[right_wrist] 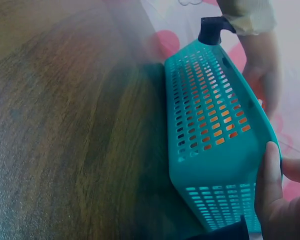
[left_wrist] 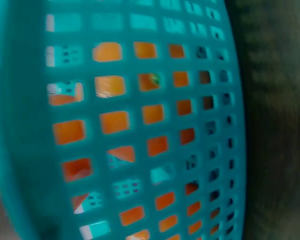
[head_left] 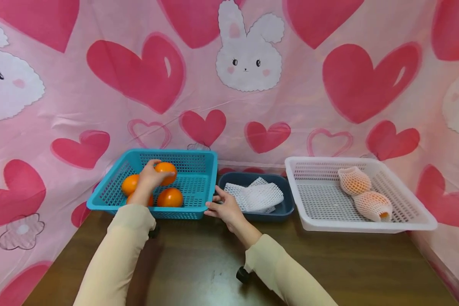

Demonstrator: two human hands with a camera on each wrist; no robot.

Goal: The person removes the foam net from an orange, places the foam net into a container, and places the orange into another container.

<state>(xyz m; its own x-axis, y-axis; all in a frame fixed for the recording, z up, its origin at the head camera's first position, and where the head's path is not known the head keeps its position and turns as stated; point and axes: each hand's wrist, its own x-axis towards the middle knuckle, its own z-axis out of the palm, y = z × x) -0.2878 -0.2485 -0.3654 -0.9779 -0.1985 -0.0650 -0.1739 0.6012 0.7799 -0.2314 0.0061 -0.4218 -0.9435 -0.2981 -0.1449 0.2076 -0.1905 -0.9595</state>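
My left hand (head_left: 147, 178) reaches into the teal plastic basket (head_left: 203, 154) and grips an orange (head_left: 166, 173), its fingers round the fruit. Three other oranges lie below and beside this hand, one of them an orange (head_left: 170, 198) near the front wall. At the basket's front right corner, my right hand (head_left: 226, 208) pinches the rim between thumb and fingers. The right wrist view shows that hand (right_wrist: 285, 210) on the rim of the teal basket (right_wrist: 215, 165). In the left wrist view the perforated basket wall (left_wrist: 25, 125) fills most of the picture, with orange showing through its holes.
A dark blue tray (head_left: 287, 204) with white foam net sleeves (head_left: 258, 196) stands right of the teal basket. Farther right, a white basket (head_left: 310, 223) holds two oranges in foam nets (head_left: 355, 180). Everything stands on a brown wooden table (head_left: 199, 263) before a pink heart-patterned cloth (head_left: 199, 93).
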